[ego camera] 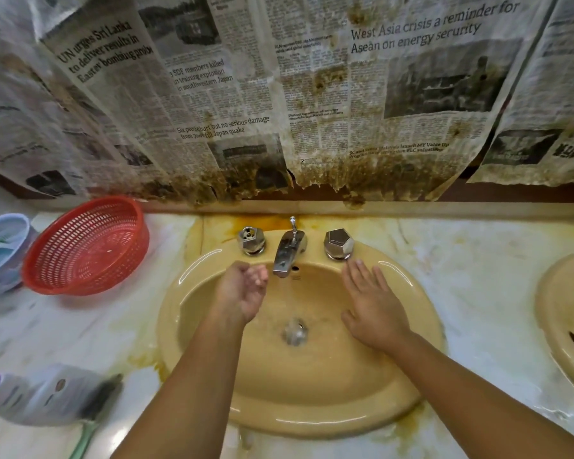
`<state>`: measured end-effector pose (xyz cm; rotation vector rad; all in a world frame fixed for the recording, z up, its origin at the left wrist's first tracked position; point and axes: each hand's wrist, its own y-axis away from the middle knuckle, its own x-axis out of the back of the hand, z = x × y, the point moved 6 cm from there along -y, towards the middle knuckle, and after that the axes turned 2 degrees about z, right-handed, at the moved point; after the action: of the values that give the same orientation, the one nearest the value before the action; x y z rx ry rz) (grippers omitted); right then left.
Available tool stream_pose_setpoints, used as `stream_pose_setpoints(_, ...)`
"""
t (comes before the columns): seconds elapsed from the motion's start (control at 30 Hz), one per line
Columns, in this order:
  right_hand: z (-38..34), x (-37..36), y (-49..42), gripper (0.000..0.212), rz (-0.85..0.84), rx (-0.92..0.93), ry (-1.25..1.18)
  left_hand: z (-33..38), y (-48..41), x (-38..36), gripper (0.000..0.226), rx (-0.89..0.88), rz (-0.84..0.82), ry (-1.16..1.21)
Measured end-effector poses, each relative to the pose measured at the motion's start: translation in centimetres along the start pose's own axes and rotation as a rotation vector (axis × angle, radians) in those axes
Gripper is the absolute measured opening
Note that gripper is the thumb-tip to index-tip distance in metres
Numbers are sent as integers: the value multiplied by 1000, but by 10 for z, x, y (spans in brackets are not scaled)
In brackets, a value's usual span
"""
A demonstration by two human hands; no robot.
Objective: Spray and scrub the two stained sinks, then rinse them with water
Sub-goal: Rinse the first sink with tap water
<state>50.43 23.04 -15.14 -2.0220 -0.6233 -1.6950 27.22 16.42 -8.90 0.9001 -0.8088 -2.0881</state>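
Observation:
A yellow oval sink [212, 379] sits in a marble counter, with water running from its chrome faucet [287, 251] down to the drain [295, 331]. My left hand [244, 289] is cupped, palm up, just left of the spout and holds nothing. My right hand [373, 301] lies flat, fingers straight, against the basin's right inner wall below the right tap knob [338, 243]. The left tap knob [252, 239] stands untouched. A second yellow sink [564, 313], with brown stains, shows partly at the right edge.
A red plastic basket [87, 246] leans at the back left beside pale tubs [0, 250]. A white spray bottle [43, 394] and a green-handled brush [90, 422] lie on the counter at the front left. Stained newspaper [279, 104] covers the wall behind.

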Motion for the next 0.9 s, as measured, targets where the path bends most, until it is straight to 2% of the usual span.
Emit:
stream_pose_setpoints(0.1,-29,-1,7,71,105,-31,-213,14,20,-54,34,-50,-247,-124)
stream_pose_setpoints(0.13,-42,-3,6,62,87,-62,-397,11,26,-74,38,-30,-320,-207)
stream_pose_setpoints(0.2,-65,-12,1,46,-77,-295,-881,8,31,-100,41,-31,-372,-356)
stream_pose_setpoints(0.27,-86,-27,-6,27,-182,-651,-1387,17,30,-103,37,-122,-329,-409)
stream_pose_setpoints(0.33,-104,-37,-15,23,-242,-936,-1715,33,23,-80,33,-221,-260,-397)
stream_pose_setpoints(0.4,-117,-34,-23,28,-233,-1097,-1970,51,13,-42,30,-283,-168,-384)
stream_pose_setpoints(0.5,-130,-20,-33,31,-138,-1152,-2285,75,-7,23,24,-327,21,-384)
stream_pose_setpoints(0.57,-129,-11,-32,34,-34,-1170,-2407,89,-19,58,20,-410,145,-462)
stream_pose_setpoints(0.67,-135,-25,-37,43,113,-1284,-2461,112,-36,98,22,-676,232,-839)
stream_pose_setpoints(0.73,-143,-29,-43,49,128,-1294,-2448,117,-49,109,23,-852,216,-1135)
stream_pose_setpoints(0.8,-155,-18,-52,49,133,-1197,-2487,119,-66,113,22,-1016,170,-1356)
stream_pose_setpoints(0.9,-161,-8,-56,49,319,-1229,-2456,110,-83,120,38,-1142,49,-1597)
